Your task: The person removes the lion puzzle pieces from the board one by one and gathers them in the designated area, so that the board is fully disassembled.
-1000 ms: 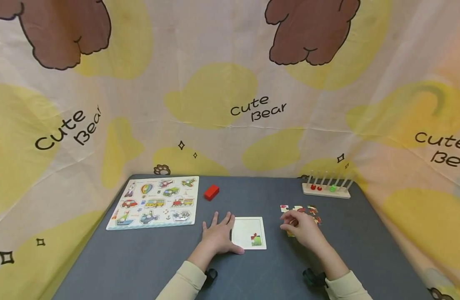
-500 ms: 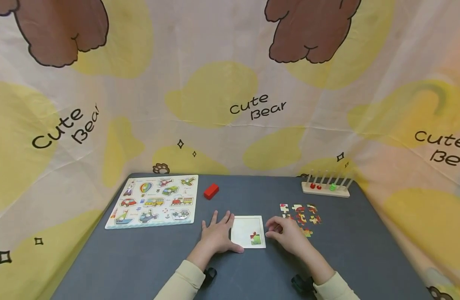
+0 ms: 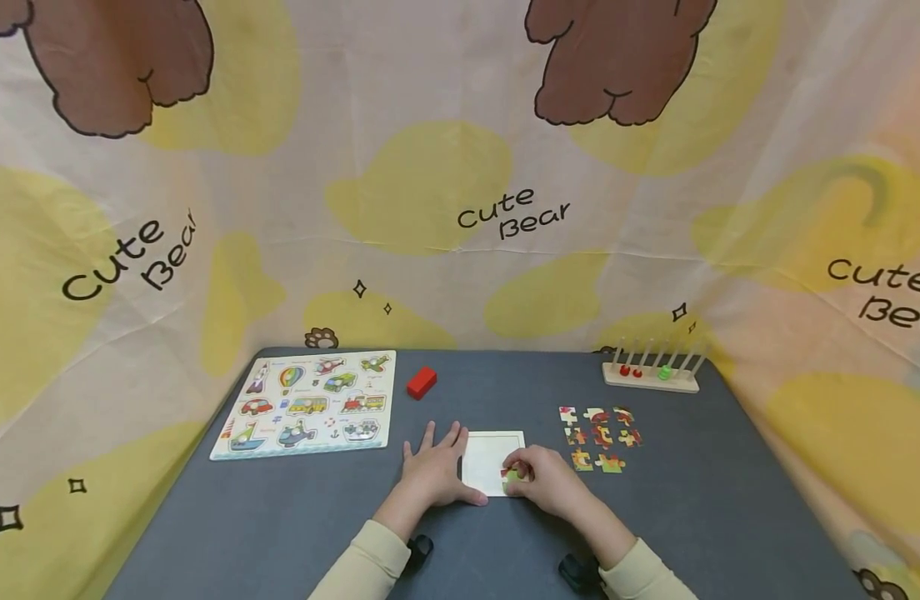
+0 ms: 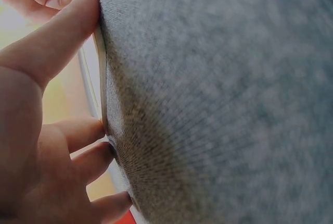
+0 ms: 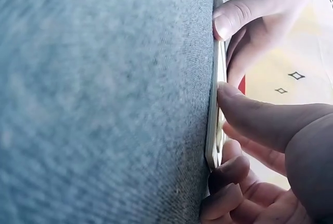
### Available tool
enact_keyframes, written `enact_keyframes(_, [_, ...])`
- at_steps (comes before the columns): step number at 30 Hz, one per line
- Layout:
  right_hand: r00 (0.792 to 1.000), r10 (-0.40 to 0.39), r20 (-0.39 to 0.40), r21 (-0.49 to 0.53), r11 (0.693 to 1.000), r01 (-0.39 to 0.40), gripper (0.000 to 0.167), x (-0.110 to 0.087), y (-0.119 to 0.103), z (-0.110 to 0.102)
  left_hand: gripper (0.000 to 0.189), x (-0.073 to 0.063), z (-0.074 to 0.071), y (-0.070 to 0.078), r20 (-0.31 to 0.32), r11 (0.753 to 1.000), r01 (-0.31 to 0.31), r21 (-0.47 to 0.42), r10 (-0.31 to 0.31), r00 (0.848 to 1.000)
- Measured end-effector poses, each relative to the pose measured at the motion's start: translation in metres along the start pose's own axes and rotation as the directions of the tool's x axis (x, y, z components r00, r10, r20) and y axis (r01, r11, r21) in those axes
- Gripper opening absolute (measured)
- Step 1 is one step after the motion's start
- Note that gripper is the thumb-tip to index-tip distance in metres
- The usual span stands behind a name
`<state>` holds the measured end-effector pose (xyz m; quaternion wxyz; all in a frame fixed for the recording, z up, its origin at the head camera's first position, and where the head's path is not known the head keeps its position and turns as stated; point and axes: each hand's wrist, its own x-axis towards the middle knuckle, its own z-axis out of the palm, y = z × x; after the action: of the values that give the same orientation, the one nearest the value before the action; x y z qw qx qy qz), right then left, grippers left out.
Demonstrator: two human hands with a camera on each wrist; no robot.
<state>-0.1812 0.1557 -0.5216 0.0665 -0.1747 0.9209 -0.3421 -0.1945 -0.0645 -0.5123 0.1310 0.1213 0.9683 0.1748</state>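
A small white puzzle tray (image 3: 484,454) with a raised rim lies at the middle of the table. My left hand (image 3: 433,475) rests at its left side with spread fingers. The thumb (image 4: 78,5) touches the near left corner, while the index finger (image 4: 86,132) meets the left edge. Inside the tray's near right corner is a green and red jigsaw piece (image 3: 510,479). My right hand (image 3: 550,479) pinches this piece between thumb and fingers, covering part of it. In the right wrist view its thumb (image 5: 244,107) lies over the tray's edge.
Several loose jigsaw pieces (image 3: 602,435) lie in rows right of the tray. Behind them stands a wooden peg rack (image 3: 651,379) with red and green beads. A vehicle picture board (image 3: 310,406) lies at left, a red block (image 3: 422,382) beside it. A printed curtain (image 3: 400,192) hangs behind the table.
My right hand has moved left from the loose pieces to the tray and now closes on the piece in its corner. The left hand stays at the tray's left side.
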Motion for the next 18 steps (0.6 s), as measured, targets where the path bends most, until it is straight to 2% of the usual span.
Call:
enact_keyframes(8, [1.0, -0.015, 0.0, -0.024, 1.0, 0.015, 0.019, 0.0005, 0.0005, 0.0005, 0.116, 0.0012, 0.002, -0.0012, -0.008, 1.0, 0.001, -0.003, -0.001, 1.0])
enact_keyframes(18, [1.0, 0.023, 0.006, 0.021, 1.0, -0.023, 0.019, -0.0006, 0.0009, -0.0026, 0.116, 0.0013, 0.0019, -0.0006, -0.001, 1.0, 0.003, 0.001, -0.003, 1.0])
